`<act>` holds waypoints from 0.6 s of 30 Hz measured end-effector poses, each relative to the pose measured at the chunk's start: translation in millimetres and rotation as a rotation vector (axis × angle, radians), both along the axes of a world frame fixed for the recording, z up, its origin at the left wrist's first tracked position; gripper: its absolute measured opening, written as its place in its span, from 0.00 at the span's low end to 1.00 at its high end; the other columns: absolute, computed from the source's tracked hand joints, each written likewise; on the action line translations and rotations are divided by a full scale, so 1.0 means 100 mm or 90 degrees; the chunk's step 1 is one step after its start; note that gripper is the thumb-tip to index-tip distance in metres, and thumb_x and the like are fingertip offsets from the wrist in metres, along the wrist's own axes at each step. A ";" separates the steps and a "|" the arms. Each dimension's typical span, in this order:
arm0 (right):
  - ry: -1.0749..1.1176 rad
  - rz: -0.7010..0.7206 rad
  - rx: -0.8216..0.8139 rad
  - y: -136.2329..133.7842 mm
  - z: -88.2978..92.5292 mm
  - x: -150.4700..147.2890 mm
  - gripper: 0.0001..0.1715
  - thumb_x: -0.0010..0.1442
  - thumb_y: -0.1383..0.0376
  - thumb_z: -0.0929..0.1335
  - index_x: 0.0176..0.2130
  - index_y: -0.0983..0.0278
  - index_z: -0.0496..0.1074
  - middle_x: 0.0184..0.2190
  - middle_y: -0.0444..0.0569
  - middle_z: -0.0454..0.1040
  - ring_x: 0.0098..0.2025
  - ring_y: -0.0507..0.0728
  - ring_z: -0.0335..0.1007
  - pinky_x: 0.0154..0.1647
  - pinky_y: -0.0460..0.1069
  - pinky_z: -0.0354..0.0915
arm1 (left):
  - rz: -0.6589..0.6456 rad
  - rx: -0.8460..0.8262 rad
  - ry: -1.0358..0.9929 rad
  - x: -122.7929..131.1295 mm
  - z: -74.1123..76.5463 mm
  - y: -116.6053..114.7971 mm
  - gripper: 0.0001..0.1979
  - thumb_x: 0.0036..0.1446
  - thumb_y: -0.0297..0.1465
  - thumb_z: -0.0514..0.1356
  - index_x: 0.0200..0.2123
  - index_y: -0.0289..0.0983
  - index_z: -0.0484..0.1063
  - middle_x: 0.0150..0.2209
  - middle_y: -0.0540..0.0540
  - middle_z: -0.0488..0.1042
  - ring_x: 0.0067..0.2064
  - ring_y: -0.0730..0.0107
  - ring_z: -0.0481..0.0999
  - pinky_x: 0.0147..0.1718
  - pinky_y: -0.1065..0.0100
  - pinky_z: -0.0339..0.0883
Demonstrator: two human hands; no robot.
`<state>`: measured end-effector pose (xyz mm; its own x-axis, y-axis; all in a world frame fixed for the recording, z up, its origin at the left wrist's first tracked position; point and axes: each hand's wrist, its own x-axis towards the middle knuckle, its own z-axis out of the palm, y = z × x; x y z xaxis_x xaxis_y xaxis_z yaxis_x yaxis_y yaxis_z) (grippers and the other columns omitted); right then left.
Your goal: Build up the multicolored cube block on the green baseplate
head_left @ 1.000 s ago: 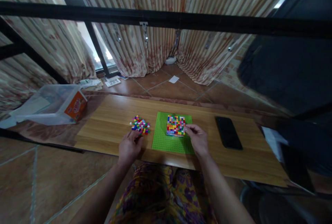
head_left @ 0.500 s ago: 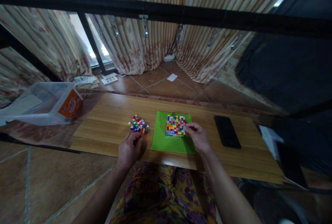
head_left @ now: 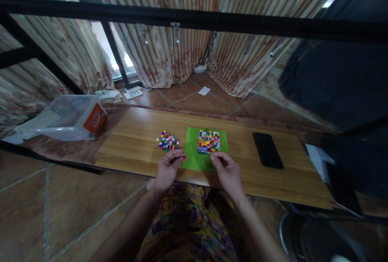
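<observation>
Between the fingertips of my left hand [head_left: 168, 168] is a small red brick [head_left: 184, 157], held over the left edge of the green baseplate [head_left: 191, 165]. My right hand [head_left: 228, 173] is over the plate's front right part, its thumb and forefinger close together near the block's front corner; whether anything is between them I cannot make out. A square block of multicoloured bricks [head_left: 209, 141] stands on the plate. To the left of the plate lies a loose pile of small coloured bricks [head_left: 168, 141], just beyond my left hand.
A black phone [head_left: 268, 150] lies on the right part of the wooden table [head_left: 136, 132]. Left of the table is a clear plastic box [head_left: 69, 116] with an orange label. A black metal bar [head_left: 194, 17] crosses in front of the curtains.
My left hand has moved right from the pile to the plate's edge, now showing a red brick. My right hand has drawn back from the block's right side towards its front corner.
</observation>
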<state>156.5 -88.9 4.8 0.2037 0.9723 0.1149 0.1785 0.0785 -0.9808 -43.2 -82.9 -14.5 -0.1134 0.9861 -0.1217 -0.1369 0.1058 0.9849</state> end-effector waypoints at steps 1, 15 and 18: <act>-0.039 0.037 0.016 -0.04 0.03 -0.06 0.14 0.60 0.54 0.68 0.35 0.61 0.77 0.34 0.47 0.78 0.37 0.56 0.72 0.40 0.50 0.66 | -0.005 -0.014 -0.028 0.02 0.04 -0.01 0.18 0.46 0.38 0.69 0.39 0.35 0.76 0.37 0.44 0.81 0.39 0.64 0.80 0.46 0.59 0.74; -0.213 0.199 0.105 -0.24 0.02 -0.32 0.14 0.67 0.64 0.64 0.46 0.55 0.78 0.38 0.48 0.77 0.41 0.56 0.73 0.42 0.49 0.68 | -0.077 -0.105 -0.114 0.18 0.09 -0.10 0.20 0.38 0.38 0.74 0.35 0.35 0.78 0.31 0.48 0.79 0.32 0.70 0.77 0.37 0.67 0.73; -0.184 0.191 0.058 -0.26 0.00 -0.26 0.13 0.67 0.64 0.64 0.45 0.55 0.78 0.38 0.47 0.78 0.40 0.55 0.74 0.42 0.49 0.68 | -0.098 -0.119 -0.086 0.24 0.06 -0.08 0.20 0.39 0.39 0.73 0.36 0.35 0.77 0.31 0.48 0.79 0.32 0.71 0.76 0.35 0.68 0.71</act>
